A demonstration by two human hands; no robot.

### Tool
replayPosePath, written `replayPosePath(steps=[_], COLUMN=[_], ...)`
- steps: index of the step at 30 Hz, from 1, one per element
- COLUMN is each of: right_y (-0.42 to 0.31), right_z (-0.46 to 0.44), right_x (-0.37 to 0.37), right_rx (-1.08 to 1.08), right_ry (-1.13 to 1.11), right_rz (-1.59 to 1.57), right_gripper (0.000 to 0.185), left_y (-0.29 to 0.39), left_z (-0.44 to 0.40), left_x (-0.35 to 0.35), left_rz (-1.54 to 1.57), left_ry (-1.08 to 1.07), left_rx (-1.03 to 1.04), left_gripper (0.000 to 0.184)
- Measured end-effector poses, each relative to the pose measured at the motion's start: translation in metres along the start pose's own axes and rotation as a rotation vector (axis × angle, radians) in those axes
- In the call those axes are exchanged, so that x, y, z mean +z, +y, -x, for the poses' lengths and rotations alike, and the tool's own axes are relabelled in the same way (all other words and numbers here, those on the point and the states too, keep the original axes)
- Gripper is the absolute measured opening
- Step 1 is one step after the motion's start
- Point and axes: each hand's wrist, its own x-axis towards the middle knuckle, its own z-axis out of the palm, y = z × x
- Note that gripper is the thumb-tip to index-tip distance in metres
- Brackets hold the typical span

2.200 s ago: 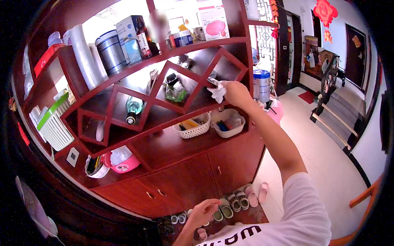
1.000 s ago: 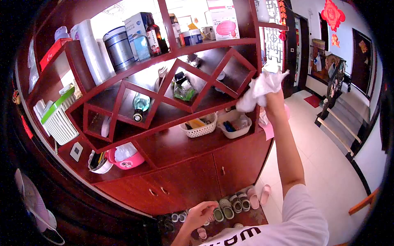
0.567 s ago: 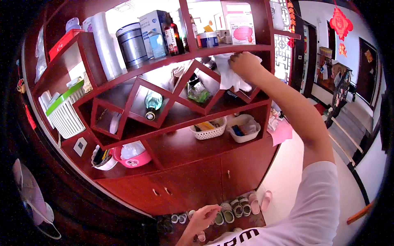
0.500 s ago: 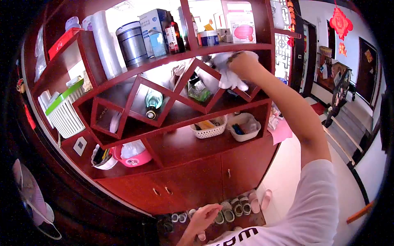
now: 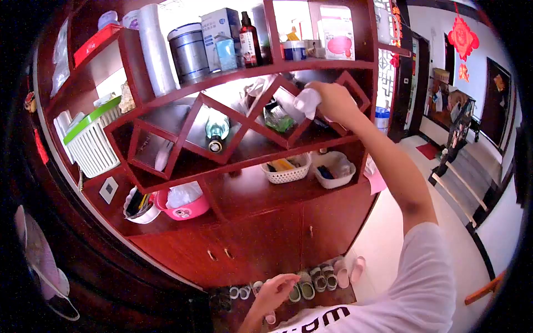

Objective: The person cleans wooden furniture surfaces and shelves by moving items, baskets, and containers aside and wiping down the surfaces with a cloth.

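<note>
My right hand [image 5: 332,102] is closed around a bunched white cloth [image 5: 307,103] at the right part of the dark red diamond-shaped lattice rack [image 5: 240,136]. The cloth hangs over the lattice slats, and my hand hides part of it. Left of it, a clear green plastic bag or bottle [image 5: 279,120] lies in one diamond. A greenish glass bottle [image 5: 216,130] lies neck outward in another. My left hand [image 5: 273,294] hovers low in front of the cabinet, above the shoes, fingers loosely bent and nothing visible in them.
On the upper shelf stand a steel canister [image 5: 189,51], a dark bottle [image 5: 249,41] and a pink-white box [image 5: 337,34]. Below the rack sit white baskets [image 5: 287,173] and a pink tub [image 5: 183,208]. Several shoes [image 5: 305,286] line the floor before the cabinet doors [image 5: 266,227].
My right hand has come lower with the cloth, which is now bunched smaller at the lattice. My left hand stays nearly in place. The view has shifted slightly.
</note>
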Motion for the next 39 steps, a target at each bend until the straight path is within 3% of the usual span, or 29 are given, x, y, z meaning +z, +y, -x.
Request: replayPosePath(steps=[1, 2, 7, 9, 11, 13, 15, 18, 20, 21, 23, 25, 27, 29, 33, 35, 36, 37, 39], right_y=[-0.002, -0.009, -0.024, -0.011, -0.02, -0.022, -0.027, -0.028, -0.039, -0.046, -0.061, -0.062, -0.058, -0.066, -0.102, -0.114, -0.118, -0.119, -0.117], right_z=[0.001, -0.001, -0.017, -0.038, -0.035, -0.017, 0.004, 0.032, 0.048, 0.057, 0.071, 0.075, 0.087, 0.099, 0.131, 0.133, 0.132, 0.128, 0.116], right_x=[-0.004, -0.008, 0.035, 0.042, 0.037, 0.047, 0.037, 0.022, 0.004, 0.008, 0.027, 0.04, 0.072, 0.1, 0.122, 0.116, 0.111, 0.11, 0.107], right_rx=[-0.011, 0.304, 0.205, 0.068, -0.001, 0.179, 0.227, 0.192, 0.351, 0.349, 0.023, -0.209, -0.191, -0.026, -0.07, 0.21, 0.243, 0.236, 0.548], right_ry=[0.107, 0.026, 0.056, -0.076, -0.068, 0.11, 0.138, 0.165, 0.196, 0.197, 0.473, 0.301, 0.276, 0.297, 0.201, 0.083, 0.223, 0.22, 0.369], right_rz=[-0.184, -0.287, -0.262, -0.531, -0.53, -0.309, -0.339, -0.422, -0.716, -0.715, -0.352, -0.01, 0.099, -0.043, -0.307, -0.725, -0.93, -0.94, -1.149], right_gripper=[0.041, 0.051, 0.047, 0.054, 0.054, 0.051, 0.051, 0.058, 0.055, 0.055, 0.05, 0.047, 0.048, 0.052, 0.061, 0.051, 0.043, 0.043, 0.053], left_y=[-0.004, -0.006, -0.002, 0.003, 0.004, 0.003, 0.005, -0.006, -0.005, 0.001, 0.002, -0.006, -0.002, -0.004, -0.014, -0.008, -0.003, -0.001, -0.003], left_z=[-0.002, -0.004, -0.005, -0.003, -0.002, 0.0, 0.001, 0.0, 0.0, 0.003, 0.004, 0.004, 0.007, 0.006, 0.01, 0.012, 0.016, 0.018, 0.022], left_x=[0.0, 0.001, -0.004, -0.003, 0.001, 0.005, 0.006, 0.007, 0.004, 0.001, 0.001, 0.001, 0.001, 0.0, 0.001, -0.002, -0.003, -0.005, -0.007], left_rz=[0.035, 0.04, 0.068, 0.036, 0.008, 0.03, 0.025, 0.028, 0.034, 0.008, -0.017, -0.016, -0.034, -0.049, -0.022, -0.008, -0.03, -0.051, -0.038], left_ry=[-0.001, 0.005, -0.032, -0.017, -0.005, -0.017, -0.035, -0.058, -0.059, -0.035, -0.014, 0.002, -0.004, -0.008, -0.03, 0.005, 0.03, 0.054, 0.08], left_rx=[-0.022, -0.013, 0.019, 0.028, 0.035, 0.09, 0.063, 0.07, 0.106, 0.111, 0.11, 0.133, 0.082, 0.031, 0.076, 0.098, 0.079, 0.059, 0.068], left_gripper=[0.02, 0.02, 0.02, 0.021, 0.021, 0.021, 0.021, 0.021, 0.021, 0.02, 0.019, 0.019, 0.02, 0.022, 0.021, 0.02, 0.021, 0.021, 0.021])
